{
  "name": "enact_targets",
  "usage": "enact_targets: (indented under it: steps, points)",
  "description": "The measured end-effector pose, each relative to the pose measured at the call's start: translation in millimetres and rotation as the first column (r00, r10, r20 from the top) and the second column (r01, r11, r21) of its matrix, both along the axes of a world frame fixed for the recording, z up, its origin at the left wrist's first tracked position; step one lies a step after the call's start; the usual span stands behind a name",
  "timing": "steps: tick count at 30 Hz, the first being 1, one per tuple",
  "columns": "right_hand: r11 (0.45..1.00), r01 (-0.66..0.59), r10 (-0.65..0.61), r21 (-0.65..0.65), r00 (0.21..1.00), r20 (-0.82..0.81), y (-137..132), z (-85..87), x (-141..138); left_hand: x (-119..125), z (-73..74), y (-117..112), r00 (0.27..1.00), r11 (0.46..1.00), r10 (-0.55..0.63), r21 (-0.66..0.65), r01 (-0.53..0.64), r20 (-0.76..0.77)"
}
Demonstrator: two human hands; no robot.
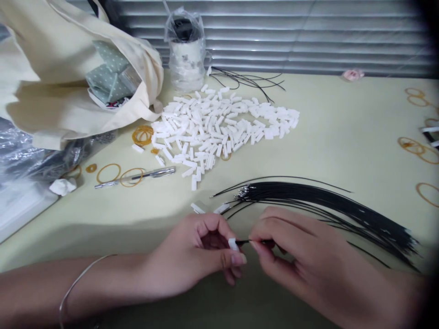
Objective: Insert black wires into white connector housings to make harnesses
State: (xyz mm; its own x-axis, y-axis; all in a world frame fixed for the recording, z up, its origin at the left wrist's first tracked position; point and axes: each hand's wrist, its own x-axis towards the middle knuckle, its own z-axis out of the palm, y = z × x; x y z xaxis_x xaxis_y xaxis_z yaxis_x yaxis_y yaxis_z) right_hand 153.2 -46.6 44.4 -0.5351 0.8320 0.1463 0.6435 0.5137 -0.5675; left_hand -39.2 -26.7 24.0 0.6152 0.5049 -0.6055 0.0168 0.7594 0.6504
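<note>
Between the thumb and fingers of my left hand (202,251) is a small white plastic connector housing (232,244). My right hand (291,246) pinches a thin black wire (243,241) close to its end, which meets the housing; how far it goes in is hidden. Just beyond my hands, two white housings (198,208) lie on the table, one with black wire at it. A thick bundle of black wires (318,201) with metal-tipped ends stretches behind and to the right of my right hand.
A wide heap of white housings (212,123) covers the table's middle. Left of it lie a pen (151,175), rubber bands (109,172) and a cloth bag (137,100). At the back stand a plastic-wrapped cup (187,64) and several loose black wires (254,80). More rubber bands (416,148) lie far right.
</note>
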Motion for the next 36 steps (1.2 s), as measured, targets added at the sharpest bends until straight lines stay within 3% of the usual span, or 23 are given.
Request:
enact_targets:
  steps: [9, 12, 14, 16, 18, 20, 24, 28, 31, 34, 36]
  points:
    - [0.959, -0.207, 0.177, 0.194, 0.971, 0.162, 1, -3.4, -2, -1, -1.0, -2, 1.0, 1.0, 0.013, -0.019, -0.013, 0.013]
    - [0.949, -0.226, 0.188, 0.218, 0.965, 0.183, 0, -4.3, -4, -1, -0.9, -2, 1.0, 0.999, 0.007, -0.032, -0.007, 0.007]
    - [0.969, -0.176, 0.154, 0.176, 0.979, 0.136, 2, -3.1, -3, -1, -1.0, -1, 1.0, 0.999, 0.011, -0.037, -0.011, 0.013]
    - [0.991, -0.134, 0.132, 0.032, 0.991, 0.034, 10, -0.9, 1, -1, -1.1, -1, 1.0, 1.0, -0.007, -0.021, 0.007, 0.002]
    - [0.981, -0.113, 0.105, -0.16, 0.993, -0.058, 21, -0.5, 6, -1, -1.5, -2, 0.999, 0.999, -0.042, 0.005, 0.042, -0.032]
    - [0.966, -0.101, 0.09, -0.238, 0.994, -0.056, 32, -4.6, 11, -1, -2.4, -2, 0.996, 0.997, -0.075, 0.03, 0.077, -0.055]
    - [0.992, -0.117, 0.122, -0.04, 0.98, 0.16, 40, -23.5, 9, -1, -4.3, -3, 0.996, 0.996, -0.088, 0.029, 0.089, -0.03]
    - [0.979, -0.171, 0.134, 0.106, 0.947, 0.291, 39, -32.1, 7, -1, -4.0, -2, 0.999, 0.999, -0.045, 0.02, 0.045, -0.002]
    - [0.994, -0.055, 0.034, 0.095, 0.977, 0.21, 36, -21.3, 13, 0, -3.5, 0, 1.0, 0.999, -0.013, 0.033, 0.012, 0.024]
    - [0.995, 0.098, -0.096, -0.008, 0.99, 0.102, 27, -1.4, 19, 1, -3.2, 4, 0.997, 0.999, 0.03, 0.028, -0.032, 0.065]
    - [0.999, 0.036, -0.032, -0.039, 0.994, 0.101, 18, 9.8, 20, 2, -3.0, 6, 0.996, 0.999, 0.043, 0.029, -0.046, 0.082]
